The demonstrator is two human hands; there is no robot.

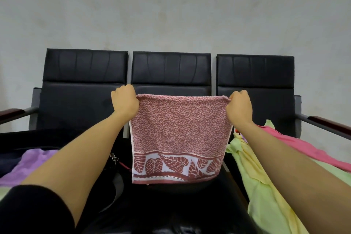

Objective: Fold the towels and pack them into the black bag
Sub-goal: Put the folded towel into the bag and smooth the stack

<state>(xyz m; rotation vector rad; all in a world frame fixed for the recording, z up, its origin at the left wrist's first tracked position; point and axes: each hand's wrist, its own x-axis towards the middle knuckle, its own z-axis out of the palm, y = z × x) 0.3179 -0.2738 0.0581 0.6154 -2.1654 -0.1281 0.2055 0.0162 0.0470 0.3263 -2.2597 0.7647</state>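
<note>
Left hand (125,99) and right hand (239,106) pinch top corners of pink towel (178,135), hanging stretched between them over middle black seat (171,70). Plain grey wall (171,9) far behind.

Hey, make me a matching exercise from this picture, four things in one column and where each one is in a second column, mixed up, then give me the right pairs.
Things:
1. red leaf-pattern towel
2. purple towel
3. pink towel
4. left hand

Places:
A. at the towel's top left corner, gripping it
B. lying at the left, under the left forearm
C. hanging in the middle, held up by both hands
D. lying at the right, behind the right forearm, on the green and yellow towels

Right pairs: 1-C, 2-B, 3-D, 4-A. The right hand grips the other top corner.
</note>
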